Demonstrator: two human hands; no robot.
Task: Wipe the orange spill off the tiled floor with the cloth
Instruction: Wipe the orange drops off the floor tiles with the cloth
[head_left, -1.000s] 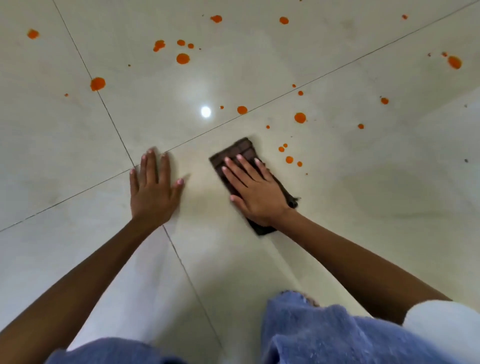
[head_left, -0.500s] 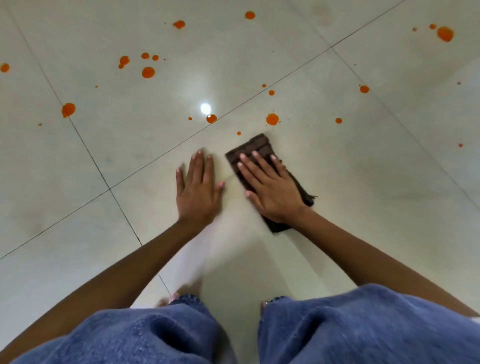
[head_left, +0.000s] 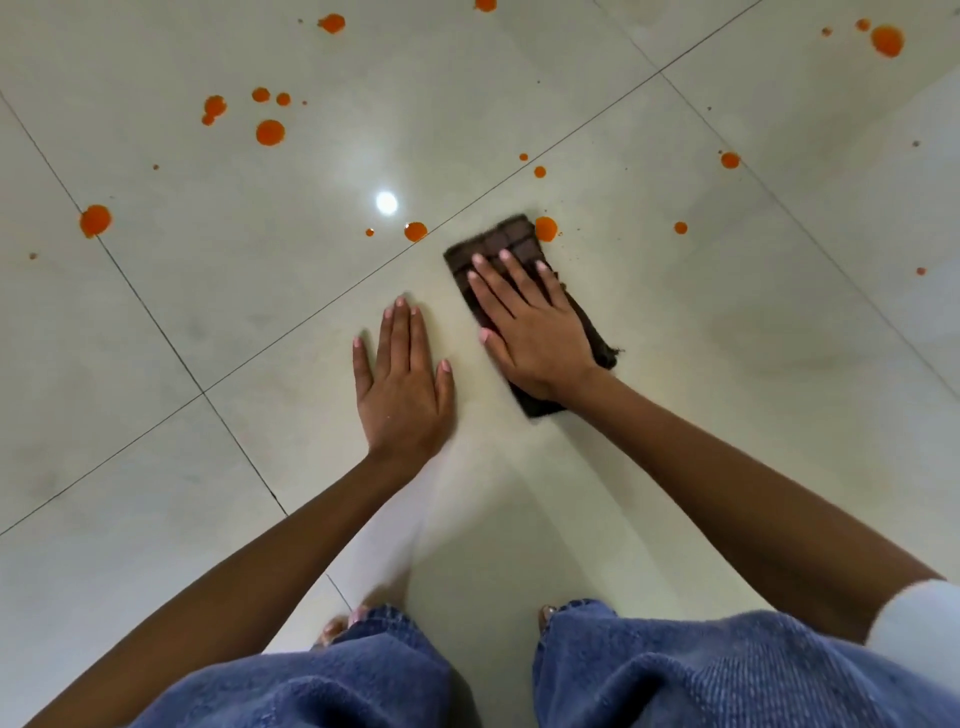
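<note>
A folded dark brown cloth (head_left: 498, 247) lies flat on the pale tiled floor (head_left: 727, 364). My right hand (head_left: 530, 322) presses on it with straight fingers, hiding its middle. The cloth's far corner touches an orange drop (head_left: 545, 228). More orange drops are scattered beyond: one on the grout line (head_left: 415, 231), a cluster at the upper left (head_left: 270, 132), a big one at the left (head_left: 95, 220) and another at the top right (head_left: 887, 40). My left hand (head_left: 402, 387) rests flat on the bare tile just left of the cloth.
My knees in blue jeans (head_left: 675, 675) fill the bottom of the view, with toes (head_left: 337, 626) showing beneath. Dark grout lines (head_left: 156, 322) cross the floor. A bright light reflection (head_left: 386, 202) shines on the glossy tile beyond my left hand.
My right hand has slid the cloth forward to the edge of a large orange drop. The small drops near it a second ago are gone. My left hand moved right, closer to the cloth.
</note>
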